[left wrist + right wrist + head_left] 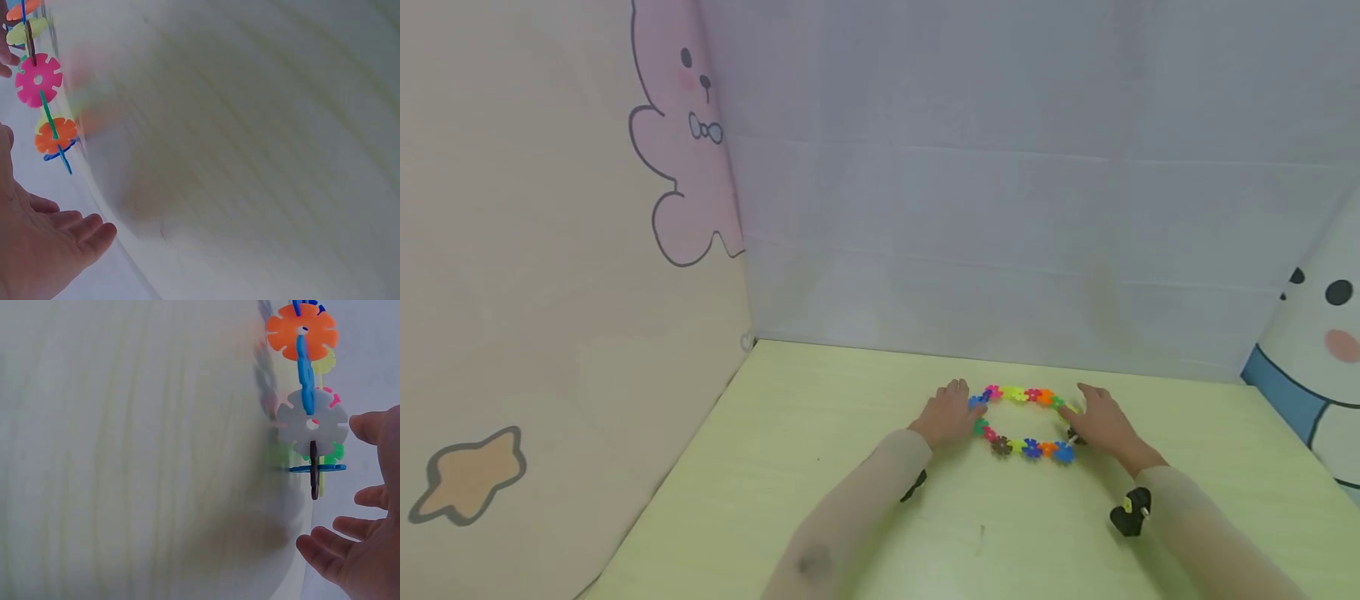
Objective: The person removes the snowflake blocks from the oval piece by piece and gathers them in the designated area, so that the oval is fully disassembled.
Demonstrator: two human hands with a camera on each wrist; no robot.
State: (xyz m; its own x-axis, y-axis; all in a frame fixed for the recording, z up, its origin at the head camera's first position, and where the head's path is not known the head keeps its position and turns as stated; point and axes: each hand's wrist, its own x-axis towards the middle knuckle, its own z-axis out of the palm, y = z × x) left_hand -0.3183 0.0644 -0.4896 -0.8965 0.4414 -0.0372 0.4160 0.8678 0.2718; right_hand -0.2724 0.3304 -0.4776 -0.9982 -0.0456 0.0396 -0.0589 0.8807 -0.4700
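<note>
A closed ring of colourful notched plastic discs (1032, 447), slotted into one another, lies on the pale table. At its left side is my left hand (949, 417), fingers loosely extended, thumb by the blue and green discs. My right hand (1103, 423) is at the opposite side with its fingers spread. In the right wrist view, the right thumb tip is right at the edge of a pale grey disc (299, 430), next to a light blue one (305, 375). A pink disc (39, 80) and an orange disc (56, 135) stand above the left fingers in the left wrist view.
The pale yellow table (820, 517) meets a plain light curtain (962, 208) at the back. A cream sheet with a pink bear print (688, 167) hangs on the left, and another printed sheet (1322, 367) on the right. A black wrist device (1131, 512) sits by the right sleeve.
</note>
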